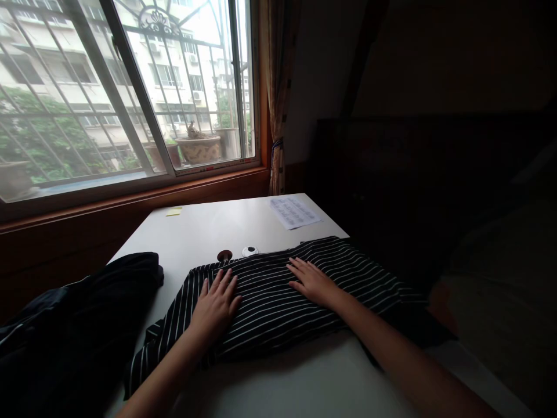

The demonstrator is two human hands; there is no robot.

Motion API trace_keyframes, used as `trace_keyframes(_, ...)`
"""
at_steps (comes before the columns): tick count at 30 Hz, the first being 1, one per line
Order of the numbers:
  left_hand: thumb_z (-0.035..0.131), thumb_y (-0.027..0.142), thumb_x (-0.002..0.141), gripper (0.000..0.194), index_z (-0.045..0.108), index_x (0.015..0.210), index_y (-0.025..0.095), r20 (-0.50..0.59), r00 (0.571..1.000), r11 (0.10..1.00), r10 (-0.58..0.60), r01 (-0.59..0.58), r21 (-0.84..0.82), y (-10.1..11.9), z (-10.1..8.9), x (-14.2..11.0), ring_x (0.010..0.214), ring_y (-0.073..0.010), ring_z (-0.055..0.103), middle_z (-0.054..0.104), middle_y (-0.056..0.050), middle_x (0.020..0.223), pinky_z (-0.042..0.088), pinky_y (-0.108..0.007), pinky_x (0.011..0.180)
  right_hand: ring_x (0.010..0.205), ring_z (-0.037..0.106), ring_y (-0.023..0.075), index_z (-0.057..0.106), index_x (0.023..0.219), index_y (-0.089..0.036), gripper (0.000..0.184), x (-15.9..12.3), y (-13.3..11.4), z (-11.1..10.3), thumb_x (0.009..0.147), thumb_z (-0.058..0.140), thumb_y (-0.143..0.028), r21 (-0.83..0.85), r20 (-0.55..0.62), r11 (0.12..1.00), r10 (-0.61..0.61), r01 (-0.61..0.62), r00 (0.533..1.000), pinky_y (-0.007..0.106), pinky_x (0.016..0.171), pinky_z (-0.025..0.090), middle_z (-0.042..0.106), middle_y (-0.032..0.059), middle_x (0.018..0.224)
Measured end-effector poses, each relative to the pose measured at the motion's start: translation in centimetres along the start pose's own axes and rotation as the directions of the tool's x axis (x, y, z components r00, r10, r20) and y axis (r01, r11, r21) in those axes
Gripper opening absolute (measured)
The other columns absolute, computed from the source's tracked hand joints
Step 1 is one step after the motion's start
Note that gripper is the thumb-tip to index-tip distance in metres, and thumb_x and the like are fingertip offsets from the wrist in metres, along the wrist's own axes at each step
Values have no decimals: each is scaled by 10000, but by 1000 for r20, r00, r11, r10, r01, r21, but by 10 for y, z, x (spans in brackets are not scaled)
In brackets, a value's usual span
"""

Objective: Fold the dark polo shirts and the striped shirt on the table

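Note:
A black garment with thin white stripes [270, 296], apparently a shirt, lies spread across the white table [226, 223]. On its left part my left hand [216, 302] rests palm down, fingers stretched out. My right hand [311, 281] lies flat on the cloth farther right, its fingers also extended. Neither hand grips the fabric. One end of the garment drapes toward the table's right edge, in shadow, and another hangs toward me at the lower left.
Dark clothing [87, 325] is heaped at the table's left. Beyond the shirt are a brown round object [224, 255], a white round one [249, 251], printed sheets [293, 212] and a yellow note [174, 211]. A barred window [174, 87] and curtain [281, 98] stand behind.

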State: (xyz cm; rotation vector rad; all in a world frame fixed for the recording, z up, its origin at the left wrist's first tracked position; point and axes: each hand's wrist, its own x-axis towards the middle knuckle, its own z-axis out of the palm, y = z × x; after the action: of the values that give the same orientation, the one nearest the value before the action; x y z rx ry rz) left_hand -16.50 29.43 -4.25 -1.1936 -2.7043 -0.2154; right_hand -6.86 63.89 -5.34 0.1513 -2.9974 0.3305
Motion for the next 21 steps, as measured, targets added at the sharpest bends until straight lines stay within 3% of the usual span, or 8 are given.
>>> trace_keyframes(2, 345, 528, 1018, 596, 372, 1549, 258, 53, 992, 993, -116, 117, -6, -25, 9, -5, 1514, -326, 230, 292, -77, 1632, 188, -582, 1202, 1496, 283, 263, 438, 1513, -248, 607, -10, 18, -2, 1009, 350, -575, -33, -11, 999, 32, -32, 999, 475, 1227, 206, 343, 66, 1615)
trace_keyframes(6, 291, 539, 1026, 617, 289, 1577, 261, 102, 979, 985, -175, 175, 14, -67, 10, -18, 1538, -291, 144, 211, -53, 1657, 143, -553, 1216, 1501, 268, 273, 424, 1517, -293, 596, -34, 79, -11, 1004, 325, -580, -64, -70, 978, 194, -199, 978, 532, 1215, 210, 320, 38, 1625)
trace_keyframes(8, 271, 542, 1029, 616, 266, 1582, 272, 128, 973, 982, -190, 186, 39, -75, 8, -22, 1542, -281, 125, 183, -34, 1662, 137, -550, 1218, 1488, 303, 272, 426, 1518, -266, 605, -50, 111, -12, 1005, 294, -558, -42, -88, 945, 321, -326, 943, 513, 1201, 264, 356, 66, 1606)
trace_keyframes(12, 266, 542, 1033, 606, 254, 1584, 289, 134, 978, 986, -161, 155, 57, -78, 9, -25, 1543, -274, 119, 164, -16, 1663, 147, -544, 1220, 1483, 315, 270, 461, 1493, -255, 597, -86, 161, -11, 983, 304, -523, -71, -163, 900, 415, -430, 895, 484, 1204, 273, 373, 61, 1598)
trace_keyframes(17, 286, 515, 1039, 573, 285, 1572, 305, 118, 987, 993, -113, 110, 32, -92, 9, -33, 1533, -268, 171, 214, -17, 1654, 189, -566, 1213, 1438, 397, 293, 516, 1446, -288, 588, -120, 190, -20, 953, 341, -555, -57, -175, 848, 511, -527, 841, 503, 1164, 346, 435, 50, 1565)
trace_keyframes(21, 331, 463, 1039, 531, 397, 1529, 271, 52, 997, 999, -51, 51, 10, -106, 6, -37, 1514, -290, 240, 325, -53, 1621, 243, -609, 1190, 1308, 544, 301, 617, 1339, -228, 536, -140, 196, -32, 933, 392, -497, -25, -300, 859, 481, -511, 824, 468, 1116, 421, 529, 100, 1483)
